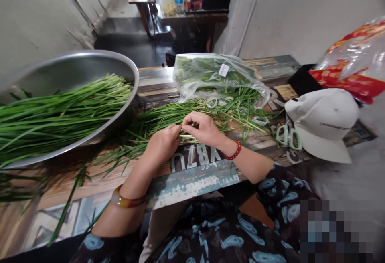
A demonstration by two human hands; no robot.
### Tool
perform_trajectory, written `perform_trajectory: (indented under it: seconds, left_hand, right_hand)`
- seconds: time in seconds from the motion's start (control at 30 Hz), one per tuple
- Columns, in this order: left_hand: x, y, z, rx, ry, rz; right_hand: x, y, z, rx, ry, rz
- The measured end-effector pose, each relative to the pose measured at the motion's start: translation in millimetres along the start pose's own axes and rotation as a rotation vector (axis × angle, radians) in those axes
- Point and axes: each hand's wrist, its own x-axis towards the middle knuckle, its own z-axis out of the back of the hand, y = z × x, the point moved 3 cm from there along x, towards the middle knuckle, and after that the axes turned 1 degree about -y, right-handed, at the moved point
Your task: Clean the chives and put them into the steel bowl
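Note:
My left hand (165,144) and my right hand (202,128) meet fingertip to fingertip over loose garlic chives (162,115) spread on the table. The left fingers are closed around chive stalks, their pale ends showing just below the hands. On the right, thumb and index finger curl into a pinch at the same spot; whatever lies between those tips is too small to make out. Behind the hands, a clear plastic bag (207,68) with a white label holds more chives. To the left, a big metal basin (134,74) contains a thick pile of long green chives (69,110).
Scissors with pale green handles (288,136) lie beside a white cap (326,120) on the right. A red-and-clear plastic package (351,62) stands behind the cap. Stray chive leaves (67,209) hang near the table's front edge (192,193). A cluttered side table (195,17) stands farther back.

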Motion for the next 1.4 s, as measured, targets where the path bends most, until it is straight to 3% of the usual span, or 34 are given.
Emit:
perform_trajectory:
  seconds: [0.2, 0.33, 0.43, 0.6, 0.8, 0.93, 1.1, 1.3, 1.4]
  left_hand:
    - [-0.4, 5.5, -1.4, 0.082, -0.01, 0.055]
    - [-0.6, 18.9, -0.6, -0.025, -0.156, 0.134]
    - [-1.3, 27.9, 4.3, -0.233, -0.314, 0.178]
    - [-3.6, 34.3, 12.5, -0.55, -0.381, 0.237]
    - [-9.0, 47.6, 26.0, -0.392, -0.653, 0.383]
    - [-9.4, 51.2, 25.4, -0.381, -0.671, 0.373]
    - [-10.1, 49.9, 24.9, -0.413, -0.702, 0.333]
    - [-11.8, 49.1, 27.7, -0.451, -0.756, 0.339]
    - [-12.3, 49.3, 28.1, -0.478, -0.777, 0.363]
  right_hand:
    - [2.8, -9.9, 1.4, 0.31, -0.072, -0.217]
    - [5.1, -25.2, 34.7, 0.566, -0.36, -0.297]
    - [7.5, -30.0, 62.3, 0.625, -0.452, -0.236]
    - [7.2, -24.2, 78.2, 0.445, -0.308, -0.143]
    - [6.3, -31.6, 72.7, -0.08, -0.13, -0.102]
    - [3.8, -34.3, 63.6, -0.213, 0.044, -0.07]
    - [-0.7, -34.8, 46.4, -0.447, 0.237, 0.094]
    - [-3.0, -35.6, 55.1, -0.375, 0.429, 0.137]
    - [-2.2, -29.2, 65.9, -0.329, 0.43, 0.122]
